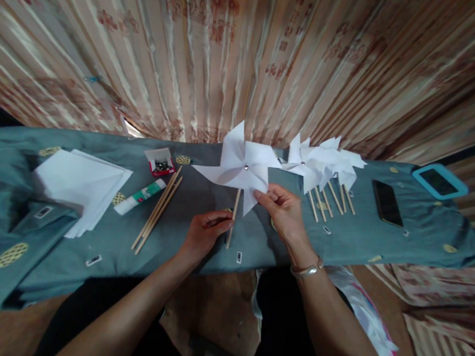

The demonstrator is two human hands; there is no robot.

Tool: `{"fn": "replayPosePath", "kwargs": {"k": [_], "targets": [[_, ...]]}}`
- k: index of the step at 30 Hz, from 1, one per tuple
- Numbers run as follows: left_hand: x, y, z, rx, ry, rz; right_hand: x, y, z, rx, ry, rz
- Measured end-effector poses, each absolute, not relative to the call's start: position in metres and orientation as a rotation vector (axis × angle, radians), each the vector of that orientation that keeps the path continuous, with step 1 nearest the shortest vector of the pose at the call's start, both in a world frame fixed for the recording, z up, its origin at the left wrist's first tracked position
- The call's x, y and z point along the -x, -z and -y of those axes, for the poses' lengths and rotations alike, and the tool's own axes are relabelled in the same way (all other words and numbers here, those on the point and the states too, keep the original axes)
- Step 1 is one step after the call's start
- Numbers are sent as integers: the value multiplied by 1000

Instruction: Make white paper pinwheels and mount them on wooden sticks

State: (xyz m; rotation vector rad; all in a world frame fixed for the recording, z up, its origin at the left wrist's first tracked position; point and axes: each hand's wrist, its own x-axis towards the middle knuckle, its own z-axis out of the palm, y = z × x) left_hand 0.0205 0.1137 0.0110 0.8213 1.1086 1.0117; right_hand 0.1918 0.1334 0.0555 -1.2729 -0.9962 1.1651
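Note:
A white paper pinwheel (234, 169) with a silver pin at its centre stands upright between my hands. My left hand (208, 229) pinches its wooden stick below the paper. With thumb and fingers, my right hand (280, 207) grips the edge of a lower right blade. Several finished pinwheels (316, 159) lie overlapped to the right, their sticks pointing toward me. Left of my hands are a few loose wooden sticks (158, 211), a green and white glue stick (140, 195) and a small red box (161, 162) of dark pins.
A stack of white paper sheets (82, 181) lies at the left on the grey-green cloth (200, 196). A dark phone (387, 203) and a blue-framed device (440, 181) are at the right. A patterned curtain (236, 55) hangs behind the table.

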Motion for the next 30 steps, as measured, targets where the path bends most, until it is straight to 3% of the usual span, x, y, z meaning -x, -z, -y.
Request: {"fn": "replayPosePath", "kwargs": {"k": [30], "targets": [[-23,-13,-114,-854,-1060,-1055,-161,-49,-120,1353,-1101,1164]]}}
